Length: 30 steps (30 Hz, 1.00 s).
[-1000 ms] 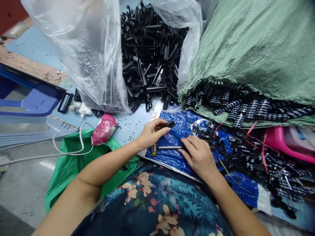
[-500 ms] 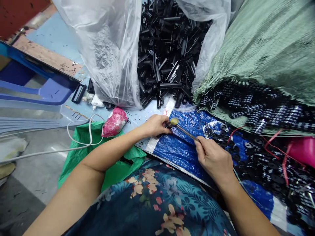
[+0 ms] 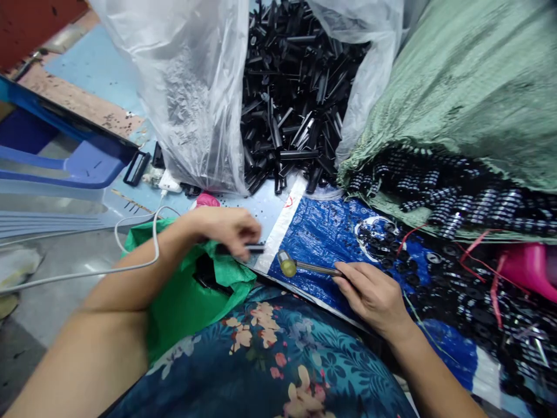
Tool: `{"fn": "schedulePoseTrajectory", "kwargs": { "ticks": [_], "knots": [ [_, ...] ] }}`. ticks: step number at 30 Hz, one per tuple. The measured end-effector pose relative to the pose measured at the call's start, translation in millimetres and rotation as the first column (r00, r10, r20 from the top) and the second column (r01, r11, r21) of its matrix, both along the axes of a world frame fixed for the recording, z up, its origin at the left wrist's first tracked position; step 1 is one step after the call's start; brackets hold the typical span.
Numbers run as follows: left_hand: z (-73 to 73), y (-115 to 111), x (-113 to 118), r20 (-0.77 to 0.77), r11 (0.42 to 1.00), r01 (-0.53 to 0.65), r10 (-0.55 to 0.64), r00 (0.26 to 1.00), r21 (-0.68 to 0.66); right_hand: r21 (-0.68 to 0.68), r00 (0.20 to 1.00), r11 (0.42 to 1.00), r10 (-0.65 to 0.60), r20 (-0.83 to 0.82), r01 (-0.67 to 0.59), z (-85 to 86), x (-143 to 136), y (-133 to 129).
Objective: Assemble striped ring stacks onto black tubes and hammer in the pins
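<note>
My left hand (image 3: pixel 231 227) is closed on a black tube-like piece (image 3: pixel 256 248), slightly blurred, just above the mouth of a green bag (image 3: pixel 180 316). Another dark piece (image 3: pixel 213 278) shows inside that bag. A small hammer (image 3: pixel 288 266) with a yellowish, rounded face and a metal shaft is in my right hand (image 3: pixel 369 293). Its head hovers over or rests on the blue plastic sheet (image 3: pixel 317 232); I cannot tell which. My right fingers wrap round the end of the shaft.
A clear plastic bag (image 3: pixel 195 116) spills black tubes (image 3: pixel 300 104) at the back. To the right, a pale green woven sack (image 3: pixel 461 87) holds ridged black pieces (image 3: pixel 461 203). Black discs (image 3: pixel 478 302) lie below it. A white cable (image 3: pixel 157 232) crosses on the left, by a blue chair (image 3: pixel 87 168).
My left hand has moved left from the blue sheet to above the green bag, carrying the black piece. The hammer in my right hand has shifted slightly left and down.
</note>
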<state>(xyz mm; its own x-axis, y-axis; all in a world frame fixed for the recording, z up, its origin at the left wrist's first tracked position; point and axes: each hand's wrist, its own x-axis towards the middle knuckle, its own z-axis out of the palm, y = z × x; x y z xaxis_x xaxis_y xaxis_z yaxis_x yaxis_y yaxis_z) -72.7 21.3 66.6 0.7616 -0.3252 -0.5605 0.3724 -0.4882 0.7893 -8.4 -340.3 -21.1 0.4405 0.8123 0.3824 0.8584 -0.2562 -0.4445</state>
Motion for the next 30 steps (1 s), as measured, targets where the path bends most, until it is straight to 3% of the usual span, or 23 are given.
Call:
{"fn": "schedulePoseTrajectory", "kwargs": {
  "ticks": [1, 3, 5, 7, 9, 12, 14, 16, 18, 20, 21, 23, 24, 27, 30],
  "knots": [
    [12.9, 13.4, -7.8, -0.077, 1.000, -0.005, 0.004, 0.997, -0.017, -0.010, 1.000, 1.000, -0.028, 0.014, 0.028, -1.3, 2.1, -3.4],
    [28.8, 25.8, -14.3, -0.055, 0.996, -0.092, 0.092, 0.994, 0.014, -0.054, 0.996, 0.996, -0.074, 0.051, 0.077, -4.3, 5.1, -3.9],
    [27.3, 14.5, -5.1, 0.107, 0.985, -0.163, 0.157, 0.982, 0.049, -0.092, 0.995, 0.992, -0.081, 0.057, 0.087, -5.6, 6.1, 3.4],
    [10.7, -14.2, 18.5, 0.335, 0.973, -0.203, 0.156, 0.929, 0.108, -0.091, 0.997, 0.993, -0.076, 0.023, 0.078, -3.7, 7.5, 12.7],
    [-12.4, -47.2, 50.3, 0.548, 0.932, -0.270, 0.098, 0.831, 0.242, -0.052, 0.995, 0.994, -0.099, -0.030, 0.098, 0.7, 13.6, 16.3],
    [-43.4, -81.0, 96.3, 0.654, 0.793, -0.357, -0.068, 0.753, 0.494, 0.055, 0.951, 0.952, -0.295, -0.088, 0.301, 10.6, 38.9, -0.2],
    [-57.7, -88.1, 118.4, 0.608, 0.703, -0.354, -0.139, 0.782, 0.617, 0.115, 0.834, 0.826, -0.550, -0.049, 0.552, 20.1, 65.4, -23.3],
    [-65.5, -86.8, 131.6, 0.550, 0.639, -0.340, -0.156, 0.821, 0.690, 0.119, 0.637, 0.638, -0.769, 0.051, 0.761, 30.2, 95.2, -46.8],
    [-66.9, -82.5, 136.4, 0.527, 0.600, -0.358, -0.127, 0.840, 0.716, 0.036, 0.489, 0.500, -0.858, 0.154, 0.865, 38.3, 123.6, -62.4],
    [-64.0, -77.8, 134.7, 0.548, 0.612, -0.411, -0.046, 0.835, 0.676, -0.045, 0.427, 0.427, -0.881, 0.203, 0.903, 42.8, 146.9, -67.6],
    [-62.0, -75.2, 132.0, 0.564, 0.650, -0.447, 0.033, 0.825, 0.615, -0.083, 0.416, 0.408, -0.885, 0.210, 0.909, 43.8, 155.9, -67.4],
    [-58.8, -69.6, 123.5, 0.535, 0.758, -0.531, 0.290, 0.794, 0.378, -0.140, 0.407, 0.385, -0.891, 0.200, 0.912, 44.2, 168.5, -65.8],
    [-57.9, -66.8, 118.2, 0.473, 0.786, -0.576, 0.430, 0.769, 0.222, -0.153, 0.406, 0.382, -0.895, 0.183, 0.911, 43.9, 172.2, -65.9],
    [-57.7, -62.5, 100.6, 0.290, 0.726, -0.680, 0.676, 0.677, -0.107, -0.122, 0.428, 0.417, -0.900, 0.085, 0.901, 42.9, 172.8, -71.9],
    [-56.9, -67.4, 86.1, 0.231, 0.672, -0.708, 0.740, 0.631, -0.218, -0.067, 0.500, 0.501, -0.865, -0.033, 0.863, 41.5, 155.6, -79.1]
  ]
}}
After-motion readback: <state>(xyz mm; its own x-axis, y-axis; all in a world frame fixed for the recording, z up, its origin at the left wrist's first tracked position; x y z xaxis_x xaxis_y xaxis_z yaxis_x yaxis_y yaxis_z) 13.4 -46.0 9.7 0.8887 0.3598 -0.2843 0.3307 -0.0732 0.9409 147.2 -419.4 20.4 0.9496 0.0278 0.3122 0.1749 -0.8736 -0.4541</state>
